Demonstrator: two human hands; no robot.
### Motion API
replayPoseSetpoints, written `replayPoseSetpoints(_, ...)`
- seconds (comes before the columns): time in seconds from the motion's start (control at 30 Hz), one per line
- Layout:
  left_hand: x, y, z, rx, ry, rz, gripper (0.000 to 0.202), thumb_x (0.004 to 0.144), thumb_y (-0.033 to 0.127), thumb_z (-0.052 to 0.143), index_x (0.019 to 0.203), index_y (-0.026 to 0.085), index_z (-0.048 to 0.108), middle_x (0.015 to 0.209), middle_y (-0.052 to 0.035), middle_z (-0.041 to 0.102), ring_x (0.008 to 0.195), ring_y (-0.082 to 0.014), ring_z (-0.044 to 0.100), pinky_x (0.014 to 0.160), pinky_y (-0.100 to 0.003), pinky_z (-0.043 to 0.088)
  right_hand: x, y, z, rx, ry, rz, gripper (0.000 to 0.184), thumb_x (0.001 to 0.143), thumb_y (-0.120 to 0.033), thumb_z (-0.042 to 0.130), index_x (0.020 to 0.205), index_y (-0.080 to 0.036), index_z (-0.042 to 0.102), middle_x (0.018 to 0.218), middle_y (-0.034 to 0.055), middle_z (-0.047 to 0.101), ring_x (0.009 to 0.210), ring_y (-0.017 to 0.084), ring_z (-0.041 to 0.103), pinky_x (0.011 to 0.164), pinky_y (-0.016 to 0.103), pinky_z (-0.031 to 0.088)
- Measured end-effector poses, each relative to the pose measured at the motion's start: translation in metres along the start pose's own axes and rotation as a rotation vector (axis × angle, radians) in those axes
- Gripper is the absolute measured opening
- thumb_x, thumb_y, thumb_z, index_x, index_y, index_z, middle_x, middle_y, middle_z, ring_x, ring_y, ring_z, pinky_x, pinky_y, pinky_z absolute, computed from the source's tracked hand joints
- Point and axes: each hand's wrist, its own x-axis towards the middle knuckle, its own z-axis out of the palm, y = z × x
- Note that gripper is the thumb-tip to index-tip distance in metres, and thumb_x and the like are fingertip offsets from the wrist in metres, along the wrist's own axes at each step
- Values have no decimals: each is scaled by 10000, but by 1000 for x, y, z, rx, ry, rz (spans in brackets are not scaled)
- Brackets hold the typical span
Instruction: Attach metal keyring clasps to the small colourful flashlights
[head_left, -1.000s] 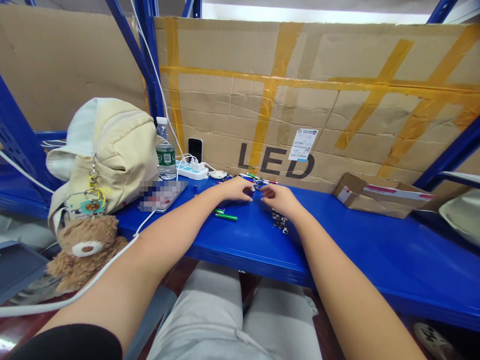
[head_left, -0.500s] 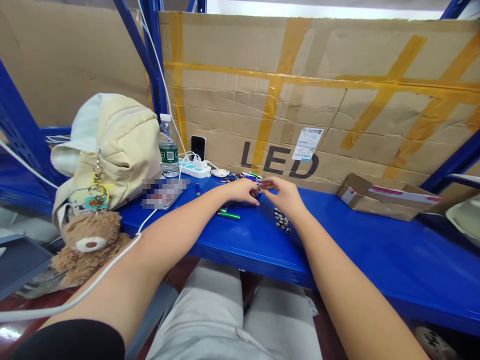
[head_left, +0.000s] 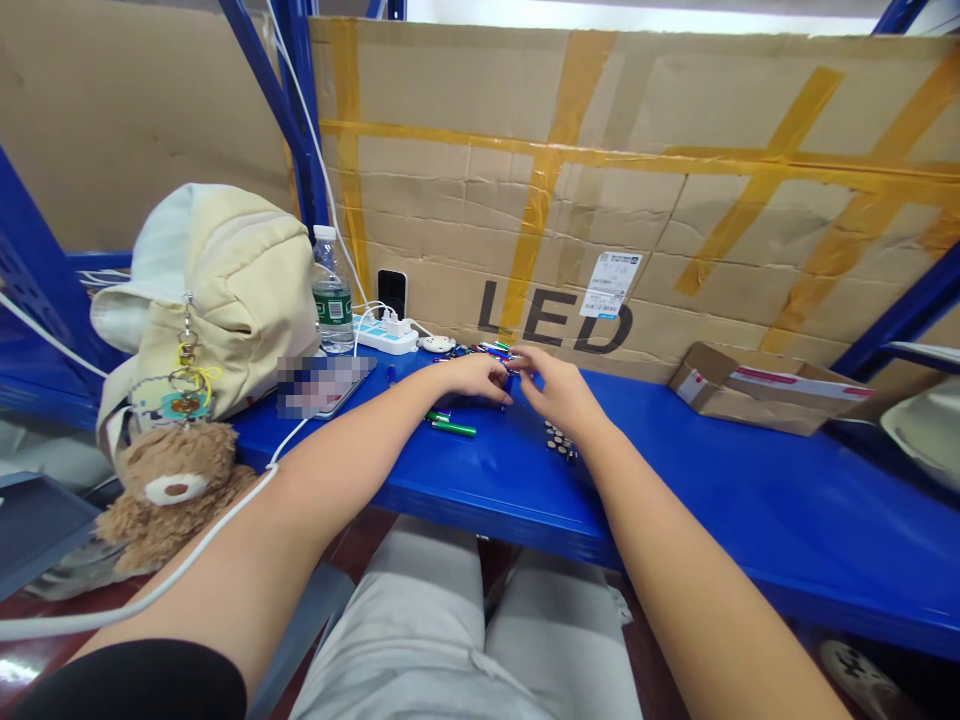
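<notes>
Pinching a small blue tube-shaped plastic piece (head_left: 509,383) near the back edge of the blue metal shelf (head_left: 712,470), with fingers of the left hand (head_left: 474,377) and right hand (head_left: 561,393) closed on it, likely fitting parts together; next calling for a steady, straight push.

Head view, one person. Left upper arm: black sleeve (head_left: 142,685), short, plain matte cloth, hem ending above the elbow. Right sleeve out of frame. Both forearms uncovered down to the left hand (head_left: 476,377) and the right hand (head_left: 559,395). Lap: light grey trousers (head_left: 450,620), soft cloth, creased over both thighs, with a dark gap between the legs. Lower legs out of view, so garment length cannot be told.
</notes>
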Motion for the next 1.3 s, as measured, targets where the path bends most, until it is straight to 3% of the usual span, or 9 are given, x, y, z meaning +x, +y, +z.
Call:
replayPoseSetpoints(0.1,-2,0,-2,26,65,-4,267,708,404,676,782,150,642,732,-5,663,686,-138,576,619,-240,393,-1,10,-9,19,165,129,380,811,-144,469,1170,-159,594,1042,89,706,982,203,647,890,341,482)
replayPoseSetpoints(0.17,-2,-2,-4,55,104,-5,246,726,388,653,804,156,641,747,-5,664,683,-135,572,606,-235,382,-3,19,-18,-75,138,267,284,788,-171,507,1026,-157,660,977,96,712,919,218,649,835,349,493)
replayPoseSetpoints(0.33,-3,-11,-7,223,188,11,201,755,354,595,759,155,617,748,-18,638,668,-135,542,571,-237,335,-12,33,-32,-189,-401,541,99,695,-279,675,718,-189,711,775,73,721,691,203,646,611,291,479)
replayPoseSetpoints(0.4,-2,-12,-8,247,200,11,195,760,349,584,749,157,613,753,-20,636,666,-134,535,569,-239,326,-14,34,-31,-159,-482,551,105,686,-301,699,685,-198,717,735,63,722,639,188,641,561,273,466)
replayPoseSetpoints(0.57,-1,-10,-7,252,163,6,200,761,357,593,774,160,622,773,-24,651,676,-146,539,584,-243,335,-13,33,-25,-161,-471,476,112,709,-312,689,668,-214,723,701,53,723,592,172,633,513,259,450)
replayPoseSetpoints(0.7,-1,-6,-4,232,142,39,192,770,351,586,801,167,631,774,-18,655,678,-143,542,601,-241,337,-12,29,-22,-171,-472,510,120,726,-316,678,680,-211,715,730,53,730,632,184,643,538,269,458)
replayPoseSetpoints(0.87,-3,2,-1,284,98,84,190,780,338,600,829,160,643,786,-24,642,689,-143,536,619,-243,337,-11,24,-19,-133,-475,497,78,706,-225,672,634,-208,698,724,45,728,650,181,643,569,267,458)
replayPoseSetpoints(1.13,0,15,7,251,47,182,145,785,271,629,853,148,662,806,-28,658,700,-140,550,642,-243,356,-4,15,-17,121,-170,419,232,803,-338,563,801,-169,722,769,35,713,715,169,618,630,265,438)
replayPoseSetpoints(1.3,2,14,9,269,34,200,186,790,280,638,914,146,675,876,-38,681,760,-148,582,658,-233,375,-4,14,-15,278,-181,421,246,779,-362,586,810,-163,726,827,45,721,768,175,623,684,269,452)
